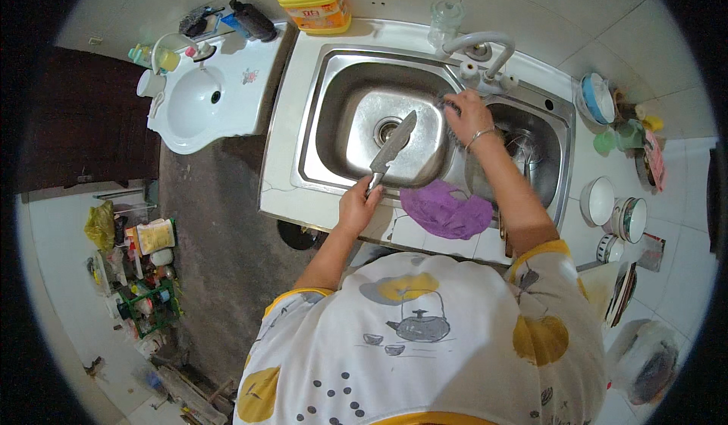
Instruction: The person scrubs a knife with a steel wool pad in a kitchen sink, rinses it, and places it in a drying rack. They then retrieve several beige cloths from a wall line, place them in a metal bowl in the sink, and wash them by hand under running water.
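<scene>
My left hand [358, 207] grips the handle of a large kitchen knife [394, 148], whose blade points up and out over the left basin of a steel double sink [334, 84]. At the divider between the two basins my right hand [469, 118], a bangle on its wrist, is closed on a dark scouring pad [449, 105], just below the curved tap [485, 50]. A purple cloth [446, 211] lies on the sink's front edge between my arms.
A yellow detergent bottle [315, 2] stands behind the sink. A small white washbasin [205, 95] sits to the left. Bowls and cups [618, 213] crowd the white counter on the right. Bottles and bags fill a floor rack [144, 273] at lower left.
</scene>
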{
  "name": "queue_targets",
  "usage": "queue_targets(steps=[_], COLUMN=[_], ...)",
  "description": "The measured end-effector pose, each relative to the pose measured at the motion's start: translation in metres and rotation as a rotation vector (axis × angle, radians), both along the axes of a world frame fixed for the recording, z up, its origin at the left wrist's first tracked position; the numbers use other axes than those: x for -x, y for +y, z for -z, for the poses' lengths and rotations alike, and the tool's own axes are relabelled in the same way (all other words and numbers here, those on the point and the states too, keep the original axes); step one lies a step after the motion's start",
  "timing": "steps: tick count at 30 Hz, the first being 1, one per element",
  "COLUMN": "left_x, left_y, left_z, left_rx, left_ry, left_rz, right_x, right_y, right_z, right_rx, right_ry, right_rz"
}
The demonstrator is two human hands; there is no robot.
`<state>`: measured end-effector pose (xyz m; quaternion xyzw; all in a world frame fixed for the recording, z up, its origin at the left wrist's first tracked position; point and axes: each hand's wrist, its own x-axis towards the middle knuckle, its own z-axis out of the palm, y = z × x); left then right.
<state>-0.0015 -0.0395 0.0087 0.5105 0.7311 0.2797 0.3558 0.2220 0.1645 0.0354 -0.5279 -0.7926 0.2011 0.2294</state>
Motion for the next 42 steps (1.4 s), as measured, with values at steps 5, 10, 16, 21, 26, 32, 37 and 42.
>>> queue_targets(steps=[5, 10, 16, 21, 26, 32, 37, 42], left_x=[-0.012, -0.014, -0.017, -0.023, -0.016, -0.017, -0.009, 0.006], left_y=[0.013, 0.003, 0.014, 0.032, 0.037, 0.034, 0.041, 0.044], left_z=[0.008, 0.015, 0.032, 0.012, 0.059, 0.007, 0.003, 0.001], left_rx=[-0.04, 0.03, -0.033, 0.095, -0.155, 0.089, 0.24, 0.235], left_ry=[0.122, 0.038, -0.408, -0.508, -0.292, -0.594, -0.904, -1.265], left_rz=[0.05, 0.0, -0.146, -0.225, -0.037, -0.14, -0.222, -0.275], right_x=[0.043, 0.002, -0.024, 0.039, 0.077, 0.067, 0.089, 0.079], right_y=[-0.049, 0.019, 0.002, -0.054, -0.074, -0.029, -0.033, -0.024], right_z=[0.015, 0.035, 0.018, 0.003, 0.022, 0.016, 0.027, -0.003], right_rx=[0.18, 0.172, 0.303, 0.022, 0.074, -0.043, 0.065, -0.033], right_ry=[-0.039, -0.022, 0.388, 0.299, -0.054, 0.044, -0.127, 0.186], right_rz=[-0.232, 0.008, 0.131, -0.279, -0.411, -0.357, -0.376, -0.327])
